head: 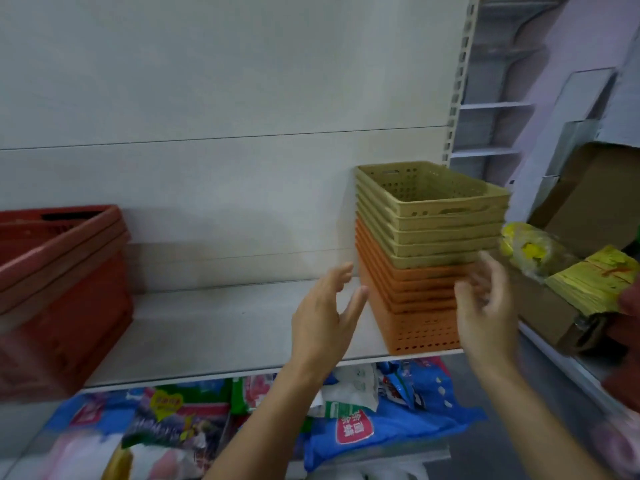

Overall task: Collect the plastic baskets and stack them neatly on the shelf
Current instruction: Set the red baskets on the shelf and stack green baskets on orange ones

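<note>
Ahead, a wide white metal shelf [225, 327] carries a tall nested stack of perforated plastic baskets at its right end: olive-tan baskets [433, 216] sit inside orange baskets [412, 306] below. At the shelf's left end stand dark red shopping baskets [59, 289]. Both hands hover empty either side of the stack. The left hand [325, 317] has its fingers spread just beside the orange side wall, seemingly not touching. The right hand [485, 306], blurred, has its fingers loosely parted in front of the stack's near right corner. To square the stack well, press flat palms evenly on opposite sides, keeping it back from the shelf edge.
</note>
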Demonstrator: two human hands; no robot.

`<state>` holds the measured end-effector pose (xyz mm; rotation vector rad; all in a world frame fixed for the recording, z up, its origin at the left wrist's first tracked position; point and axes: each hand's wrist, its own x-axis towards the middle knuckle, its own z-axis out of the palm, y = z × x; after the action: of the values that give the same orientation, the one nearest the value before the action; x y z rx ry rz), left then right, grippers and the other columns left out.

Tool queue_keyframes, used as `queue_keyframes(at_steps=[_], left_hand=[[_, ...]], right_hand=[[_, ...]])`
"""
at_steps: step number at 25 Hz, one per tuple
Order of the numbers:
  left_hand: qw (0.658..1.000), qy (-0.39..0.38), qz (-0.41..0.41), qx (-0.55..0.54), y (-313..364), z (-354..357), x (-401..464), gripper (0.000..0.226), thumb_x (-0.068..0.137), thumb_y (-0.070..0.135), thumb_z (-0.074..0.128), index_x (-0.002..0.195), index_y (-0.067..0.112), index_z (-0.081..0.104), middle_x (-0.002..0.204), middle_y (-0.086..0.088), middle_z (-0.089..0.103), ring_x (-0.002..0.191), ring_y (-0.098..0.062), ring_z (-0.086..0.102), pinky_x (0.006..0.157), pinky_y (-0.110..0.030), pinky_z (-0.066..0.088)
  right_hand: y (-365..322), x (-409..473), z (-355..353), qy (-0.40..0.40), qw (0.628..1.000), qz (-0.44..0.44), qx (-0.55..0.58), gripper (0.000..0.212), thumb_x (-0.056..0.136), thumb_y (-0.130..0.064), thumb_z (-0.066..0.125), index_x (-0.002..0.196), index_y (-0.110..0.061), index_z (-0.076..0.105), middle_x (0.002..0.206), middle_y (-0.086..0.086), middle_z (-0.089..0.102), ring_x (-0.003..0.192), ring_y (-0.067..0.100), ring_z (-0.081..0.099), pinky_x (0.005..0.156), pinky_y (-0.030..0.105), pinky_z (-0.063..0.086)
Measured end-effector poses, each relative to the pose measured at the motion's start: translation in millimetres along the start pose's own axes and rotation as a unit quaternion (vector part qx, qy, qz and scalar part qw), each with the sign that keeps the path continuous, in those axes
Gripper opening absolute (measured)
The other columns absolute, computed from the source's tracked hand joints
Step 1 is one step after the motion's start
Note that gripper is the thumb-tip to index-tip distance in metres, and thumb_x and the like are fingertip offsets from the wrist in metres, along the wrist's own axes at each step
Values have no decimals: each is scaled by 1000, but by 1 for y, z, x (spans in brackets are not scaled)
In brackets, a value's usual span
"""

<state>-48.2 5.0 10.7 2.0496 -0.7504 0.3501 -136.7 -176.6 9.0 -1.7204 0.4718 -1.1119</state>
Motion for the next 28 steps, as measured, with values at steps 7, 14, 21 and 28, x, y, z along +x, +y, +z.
queue_keyframes(at_steps=[7,14,21,28], left_hand=[[988,98,57,103,-109,-191,-59,36,91,41,58,124,27,64,109,12,72,100,-5,66,81,-23,51],[956,248,-45,153,-252,-413,-88,49,89,20,70,135,11,55,134,-10,58,125,-23,50,106,-27,35],[930,220,-292,-30,-312,-490,-84,100,84,54,65,159,22,7,165,-10,5,150,-32,20,118,-53,26],[924,221,-69,305,-308,-451,-84,105,67,82,54,152,25,28,163,-15,14,152,-38,4,120,-53,-3]], right_hand=[[-90,-134,183,-201,974,-101,27,27,93,-11,56,114,-26,64,110,-9,67,98,0,61,75,12,48],[-206,-227,391,-334,873,-340,-107,59,81,-43,62,135,-23,50,142,2,46,133,20,39,107,35,34],[-243,-221,432,-313,803,-382,-333,48,80,-50,64,118,-22,55,115,-3,64,113,17,52,102,36,34],[-232,-194,361,-301,795,-374,-371,45,79,-53,63,112,-24,57,112,-3,64,105,16,54,99,34,33]])
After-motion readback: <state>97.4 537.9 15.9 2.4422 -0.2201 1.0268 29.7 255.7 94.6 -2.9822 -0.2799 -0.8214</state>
